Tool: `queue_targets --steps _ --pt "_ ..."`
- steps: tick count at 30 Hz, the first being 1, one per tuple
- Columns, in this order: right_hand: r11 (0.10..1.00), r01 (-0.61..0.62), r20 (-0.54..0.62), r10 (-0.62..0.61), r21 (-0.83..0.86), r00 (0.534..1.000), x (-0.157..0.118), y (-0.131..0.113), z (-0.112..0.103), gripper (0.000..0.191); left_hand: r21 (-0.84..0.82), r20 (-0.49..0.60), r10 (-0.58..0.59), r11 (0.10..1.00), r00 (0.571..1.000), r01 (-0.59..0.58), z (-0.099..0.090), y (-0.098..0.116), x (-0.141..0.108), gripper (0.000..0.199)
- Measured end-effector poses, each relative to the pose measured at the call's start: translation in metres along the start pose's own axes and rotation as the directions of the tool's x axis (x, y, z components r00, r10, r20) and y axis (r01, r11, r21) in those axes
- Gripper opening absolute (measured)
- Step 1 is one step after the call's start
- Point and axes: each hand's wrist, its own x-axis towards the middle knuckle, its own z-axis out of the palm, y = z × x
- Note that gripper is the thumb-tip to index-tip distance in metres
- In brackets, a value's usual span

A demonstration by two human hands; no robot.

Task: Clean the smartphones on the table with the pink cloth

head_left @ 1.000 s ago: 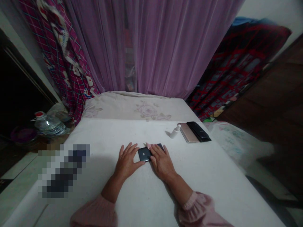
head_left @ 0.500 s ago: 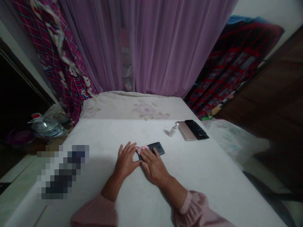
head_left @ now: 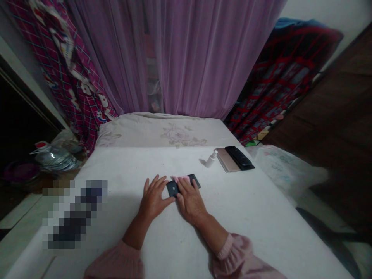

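1. Dark phone: flat on the white padded surface, long axis running left to right, tilted slightly. Its middle is covered by the right hand; a small dark square patch shows at its left end.
2. Right hand: lies palm down across the dark phone, fingers spread moderately and flat over its back. No closed grip shows.
3. Pink cloth: small soft-looking piece on the far edge of the dark phone, under the right fingertips. Material is hard to confirm. Cannot tell if those fingers pinch it or only rest on it.
4. Left hand: palm down on the surface just left of the dark phone, fingers spread wide, holding nothing. Thumb reaches to the phone's near corner; contact is unclear.
5. Right of the dark phone, near: small white spray bottle, upright. Just beyond it, rose-gold phone with black phone alongside, overlap unclear.
6. Far beyond the dark phone: floral bolster, purple curtain.
7. Left of it, well apart: plastic water bottle, on its side, off the surface.
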Motion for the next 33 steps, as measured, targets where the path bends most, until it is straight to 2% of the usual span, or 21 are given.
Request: queue_targets --steps 2,5,8,11,14,17,20,22,25,28,30,33 --pt "0.997 0.074 0.024 -0.074 0.029 0.997 -0.008 -0.006 -0.004 0.051 -0.001 -0.011 0.004 1.000 1.000 -0.004 0.001 -0.001 0.000 0.047" --pt "0.995 0.096 0.038 -0.096 0.012 0.995 -0.023 0.007 -0.010 0.050 -0.006 -0.018 0.011 1.000 1.000 -0.011 0.002 -0.002 -0.001 0.049" --pt "0.998 -0.026 0.009 0.027 -0.053 1.000 -0.029 0.034 -0.014 0.048 -0.005 -0.009 0.014 1.000 1.000 -0.014 0.002 -0.003 -0.001 0.051" --pt "0.977 -0.194 -0.022 0.193 -0.082 0.981 -0.019 0.050 -0.012 0.046 0.002 0.017 0.014 1.000 1.000 -0.014 0.001 -0.003 -0.001 0.051" --pt "0.974 -0.222 -0.012 0.221 -0.044 0.975 0.000 0.042 -0.007 0.048 0.006 0.027 0.013 1.000 1.000 -0.013 0.001 -0.003 0.000 0.051" --pt "0.993 -0.118 0.017 0.118 0.028 0.993 0.012 0.015 -0.004 0.051 0.009 0.015 0.014 1.000 1.000 -0.014 0.000 -0.002 0.000 0.050" --pt "0.997 0.003 0.055 -0.007 0.079 0.998 0.009 -0.009 -0.004 0.053 0.024 0.015 0.012 1.000 1.000 -0.013 0.000 -0.002 0.000 0.049" --pt "0.996 0.051 0.056 -0.055 0.075 0.997 -0.002 -0.014 -0.006 0.054 0.036 0.012 0.014 0.999 1.000 -0.014 0.000 -0.002 0.000 0.050" --pt "0.998 0.057 0.039 -0.058 0.029 0.998 -0.025 -0.004 -0.009 0.057 0.045 -0.012 0.028 0.999 1.000 -0.028 0.001 -0.002 -0.001 0.048" --pt "0.998 -0.046 0.010 0.046 -0.034 0.999 -0.040 0.013 -0.010 0.058 0.052 -0.025 0.046 0.998 0.999 -0.045 0.002 -0.002 -0.002 0.048" --pt "0.992 -0.113 0.012 0.114 -0.057 0.993 -0.036 0.022 -0.009 0.056 0.054 -0.013 0.051 0.997 0.999 -0.051 0.002 -0.002 -0.002 0.049" --pt "0.984 -0.170 0.046 0.172 -0.051 0.984 -0.011 0.031 -0.006 0.053 0.050 0.003 0.050 0.997 0.999 -0.050 0.002 -0.002 -0.001 0.049"
